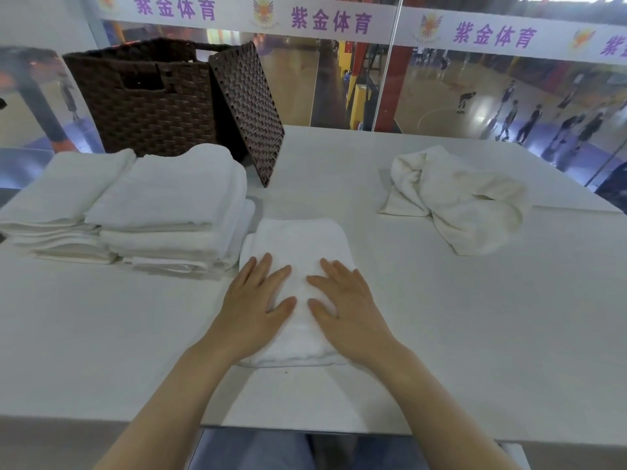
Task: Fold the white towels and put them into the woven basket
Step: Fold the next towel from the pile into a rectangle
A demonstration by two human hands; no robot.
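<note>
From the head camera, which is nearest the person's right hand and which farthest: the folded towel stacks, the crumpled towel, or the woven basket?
From the right hand:
1. Folded towel stacks, to the left, just past the towel under both hands.
2. Crumpled towel, on the table's far right.
3. Woven basket, at the far left corner behind the stacks, plainly farthest.
The first two are close to call.

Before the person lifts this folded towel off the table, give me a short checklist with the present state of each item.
1. Folded towel lies flat and compact: ok.
2. Left hand and right hand both rest flat on it, fingers straight: ok.
3. Woven basket open, lid off and leaning against its side: ok.
4. Room inside the basket: cannot tell, its inside is hidden.
5. All towels folded: not ok, a crumpled towel lies at the right.
6. Folded stacks in the basket: not ok, they sit on the table.
</note>
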